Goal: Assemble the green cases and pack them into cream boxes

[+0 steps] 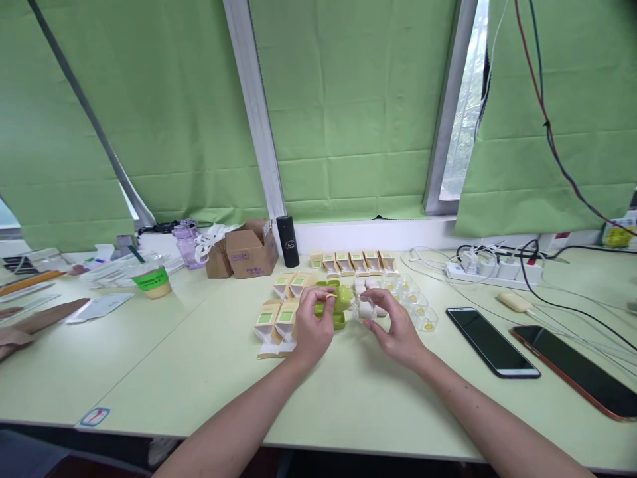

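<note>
Left hand: the left hand [314, 323] pinches a small green piece [343, 297] between thumb and fingers, with a thin yellowish loop [330, 296] at the fingertips; the grip covers part of the piece.
Right hand: the right hand [398, 325] grasps a clear cup [365, 309] by its sides, just beside the green piece; whether the two touch cannot be told.
Inside the cup: probably a white cylinder, its outline blurred by the clear wall and small size.
Green trays: under and behind the left hand, green trays [339, 322] lie on the tabletop [348, 392], partly hidden, so their number is unclear.
Pale rolls: just beyond the right hand's fingers, pale rolls [365, 283], some covered by the fingers and cup.
Clear covers: right of the right hand, clear covers [421, 311] with yellow spots; their edges run together.
Small boxes: left of the left hand, open beige boxes [269, 322] with green panels, one partly behind the hand; beyond both hands, a row of similar boxes [359, 263].
Phones: right of the right hand, a white-edged phone [492, 342], then an orange-edged phone [580, 372] cut off by the picture's edge.
Far left of the hands: a brown sheet [44, 323], also cut off.
</note>
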`<state>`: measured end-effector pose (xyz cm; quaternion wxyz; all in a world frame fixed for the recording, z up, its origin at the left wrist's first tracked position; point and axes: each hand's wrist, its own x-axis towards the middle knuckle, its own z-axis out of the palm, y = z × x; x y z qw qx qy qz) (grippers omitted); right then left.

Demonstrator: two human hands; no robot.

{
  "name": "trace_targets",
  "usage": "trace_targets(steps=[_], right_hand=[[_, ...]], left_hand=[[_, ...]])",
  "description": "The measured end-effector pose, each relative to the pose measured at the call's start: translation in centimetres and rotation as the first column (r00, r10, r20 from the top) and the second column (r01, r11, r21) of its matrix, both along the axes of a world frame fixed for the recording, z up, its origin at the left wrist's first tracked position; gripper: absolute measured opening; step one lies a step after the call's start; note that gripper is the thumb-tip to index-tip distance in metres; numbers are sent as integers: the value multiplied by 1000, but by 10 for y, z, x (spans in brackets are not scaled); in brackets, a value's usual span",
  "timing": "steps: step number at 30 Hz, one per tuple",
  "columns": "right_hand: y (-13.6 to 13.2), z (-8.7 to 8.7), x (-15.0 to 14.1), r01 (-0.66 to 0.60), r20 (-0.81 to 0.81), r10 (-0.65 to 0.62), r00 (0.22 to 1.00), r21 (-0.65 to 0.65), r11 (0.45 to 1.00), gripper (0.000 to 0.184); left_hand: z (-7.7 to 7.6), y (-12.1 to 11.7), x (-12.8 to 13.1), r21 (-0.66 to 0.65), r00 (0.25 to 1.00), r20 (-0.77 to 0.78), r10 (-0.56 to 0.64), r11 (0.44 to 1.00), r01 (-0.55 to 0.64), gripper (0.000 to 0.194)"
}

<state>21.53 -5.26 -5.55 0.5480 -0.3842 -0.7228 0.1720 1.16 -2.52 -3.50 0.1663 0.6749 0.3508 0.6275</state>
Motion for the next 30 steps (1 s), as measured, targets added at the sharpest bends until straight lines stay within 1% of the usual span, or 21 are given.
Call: trace_targets(steps=[4,6,10,14,18,20,22,26,30], right_hand=[[-2,8,4,13,66,-19,998,100,995,19],[-3,13,7,46,100,-62,993,153,987,9],[-4,27,19,155,78,-177,981,224,962,5],[-8,40,33,235,41,-250,968,214,948,5],[-21,46,52,330,110,-361,926,228,916,11],[-30,43,64,353,179,-395,901,224,908,14],[-39,38,77,368,253,-411,876,200,908,15],[-55,18,101,402,360,-430,828,155,902,17],[-63,-1,116,433,431,-440,788,120,894,16]], left_hand=[[-4,11,-2,-149,994,107,4,989,12,22],[-5,15,-3,-202,990,137,20,979,8,25],[-7,19,-3,-262,986,163,27,965,17,28],[-8,17,-2,-316,988,149,27,949,22,29],[-6,17,-2,-350,986,165,16,936,44,31],[-6,18,-2,-359,982,186,4,931,64,31],[-6,20,-2,-362,976,217,-8,928,88,30],[-7,23,-2,-389,959,282,-21,911,134,31],[-6,24,-2,-412,945,325,-39,894,179,32]])
